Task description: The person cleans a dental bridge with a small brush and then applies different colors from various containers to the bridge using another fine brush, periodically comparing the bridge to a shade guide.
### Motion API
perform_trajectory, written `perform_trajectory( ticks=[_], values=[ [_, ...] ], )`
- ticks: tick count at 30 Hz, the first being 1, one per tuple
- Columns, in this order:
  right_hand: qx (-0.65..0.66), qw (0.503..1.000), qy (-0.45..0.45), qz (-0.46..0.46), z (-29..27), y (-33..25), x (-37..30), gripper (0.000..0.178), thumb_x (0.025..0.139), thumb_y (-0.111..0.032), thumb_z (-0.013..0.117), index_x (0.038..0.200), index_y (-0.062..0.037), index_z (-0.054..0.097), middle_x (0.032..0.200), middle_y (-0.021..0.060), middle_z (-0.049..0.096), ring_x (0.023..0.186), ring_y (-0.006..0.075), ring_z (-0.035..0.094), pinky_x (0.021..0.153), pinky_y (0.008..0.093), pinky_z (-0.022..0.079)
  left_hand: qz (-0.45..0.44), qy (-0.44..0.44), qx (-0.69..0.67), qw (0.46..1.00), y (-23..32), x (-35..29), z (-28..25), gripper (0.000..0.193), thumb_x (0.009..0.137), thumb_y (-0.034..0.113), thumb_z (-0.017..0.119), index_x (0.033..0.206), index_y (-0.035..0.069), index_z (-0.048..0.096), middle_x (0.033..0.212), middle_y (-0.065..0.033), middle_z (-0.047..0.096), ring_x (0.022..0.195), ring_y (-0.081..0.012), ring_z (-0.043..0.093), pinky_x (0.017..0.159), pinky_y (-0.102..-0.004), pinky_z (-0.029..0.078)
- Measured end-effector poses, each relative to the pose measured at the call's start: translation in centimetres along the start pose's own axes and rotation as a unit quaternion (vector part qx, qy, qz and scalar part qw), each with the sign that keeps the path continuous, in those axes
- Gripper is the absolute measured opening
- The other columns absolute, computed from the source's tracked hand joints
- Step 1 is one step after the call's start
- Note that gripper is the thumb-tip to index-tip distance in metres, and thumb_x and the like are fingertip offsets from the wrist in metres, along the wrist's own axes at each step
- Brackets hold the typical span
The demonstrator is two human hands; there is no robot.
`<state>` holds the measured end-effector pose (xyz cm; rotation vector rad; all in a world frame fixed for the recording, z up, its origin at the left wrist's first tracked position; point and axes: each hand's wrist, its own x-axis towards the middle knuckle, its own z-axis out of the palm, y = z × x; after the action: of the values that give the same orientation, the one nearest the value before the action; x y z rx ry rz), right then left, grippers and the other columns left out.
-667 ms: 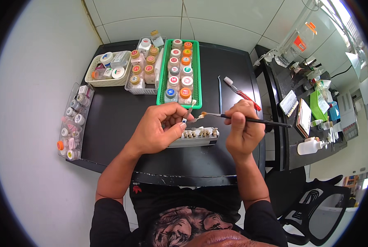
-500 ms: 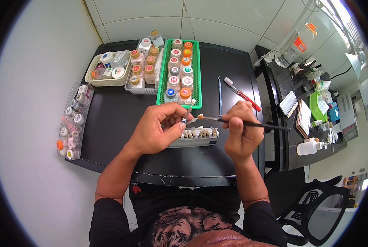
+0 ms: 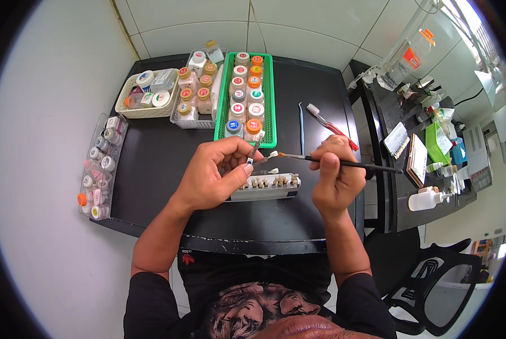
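My left hand (image 3: 212, 176) is closed, pinching tooth-shade tabs (image 3: 255, 149) by their thin stems. One tooth-shaped end points up and away, another points right. A third tab (image 3: 272, 170) lies just below them; whether it is held cannot be made out. My right hand (image 3: 339, 175) grips a fine brush (image 3: 366, 165) with a long black handle. Its orange-brown bristles are right beside the right-pointing tooth end, with hardly any gap. Under my hands stands a shade guide holder (image 3: 264, 194) with a row of tooth tabs along its top, partly behind my left fingers.
A green basket (image 3: 274, 107) of capped jars stands beyond my hands, with clear and cream trays of jars (image 3: 176, 113) to its left. A blue-handled tool (image 3: 302, 130) and red toothbrushes (image 3: 335, 131) lie right. Another bench (image 3: 394, 209) holds bottles and notebooks.
The tabs in my left hand have fanned apart, and a third now shows below. The brush tip has shifted slightly up and right, off the tooth end.
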<state>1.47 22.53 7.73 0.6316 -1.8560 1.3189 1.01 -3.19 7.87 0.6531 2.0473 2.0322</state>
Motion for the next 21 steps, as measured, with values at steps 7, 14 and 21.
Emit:
perform_trajectory(
  ticks=[7, 14, 21],
  values=[
    [0.025, 0.998, -0.023, -0.049, 0.56, -0.66, -0.06, 0.03, 0.11, -0.021, 0.071, 0.088, -0.0007, 0.069, 0.071, 0.0053, 0.065, 0.061, 0.022, 0.057, 0.074, 0.0398, 0.047, -0.001, 0.028, -0.003, 1.0, 0.05, 0.23, 0.2, 0.02, 0.099, 0.0, 0.067, 0.118, -0.004, 0.073, 0.084, 0.0057, 0.062, 0.07, 0.0014, 0.053, 0.064, -0.0206, 0.04],
    [-0.007, 0.997, -0.05, -0.054, 0.2, -0.69, 0.14, 0.023, 0.108, -0.012, 0.071, 0.088, -0.001, 0.068, 0.074, 0.0067, 0.067, 0.064, 0.0215, 0.056, 0.072, 0.0394, 0.046, -0.035, -0.002, 0.011, 0.999, 0.28, 0.06, -0.4, 0.025, 0.1, 0.006, 0.068, 0.121, -0.006, 0.072, 0.098, -0.0005, 0.071, 0.083, -0.0019, 0.058, 0.075, -0.0224, 0.047],
    [-0.011, 0.998, -0.045, -0.052, 0.29, -0.79, 0.18, 0.023, 0.107, -0.012, 0.072, 0.087, -0.0017, 0.068, 0.075, 0.0072, 0.068, 0.064, 0.0219, 0.058, 0.073, 0.0385, 0.047, -0.028, 0.006, -0.005, 1.0, -0.46, 0.12, -0.43, 0.026, 0.101, 0.006, 0.068, 0.122, -0.007, 0.071, 0.109, -0.0055, 0.075, 0.092, -0.004, 0.064, 0.083, -0.0236, 0.051]
  ],
)
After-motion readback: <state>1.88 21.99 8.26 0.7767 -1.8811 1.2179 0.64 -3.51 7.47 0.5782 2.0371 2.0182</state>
